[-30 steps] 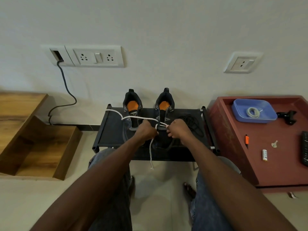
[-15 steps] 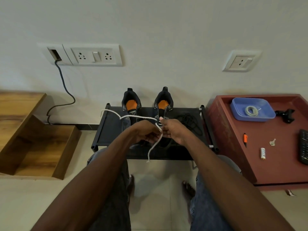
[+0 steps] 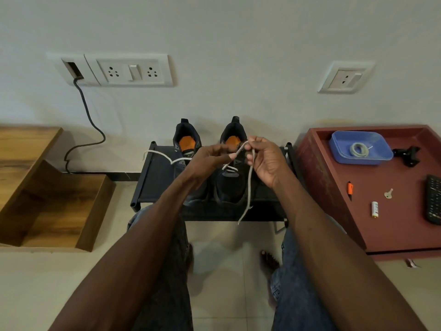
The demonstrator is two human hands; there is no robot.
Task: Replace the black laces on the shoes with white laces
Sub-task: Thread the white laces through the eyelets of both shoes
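Both hands are up over the two black shoes (image 3: pixel 229 182) on the low black rack (image 3: pixel 155 177), the left hand (image 3: pixel 210 158) and right hand (image 3: pixel 267 161) each pinching the white lace (image 3: pixel 249 182), and farther off a blue tray (image 3: pixel 379 154) holds a coiled wire (image 3: pixel 359 149).

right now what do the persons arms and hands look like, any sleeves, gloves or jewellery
Both forearms are bare all the way to the bottom edge of the head view: no sleeves show. The left hand and right hand wear no gloves, and no rings, watch or bracelets are visible on the fingers or wrists. Blue denim jeans cover the legs below the arms, and the feet are bare.
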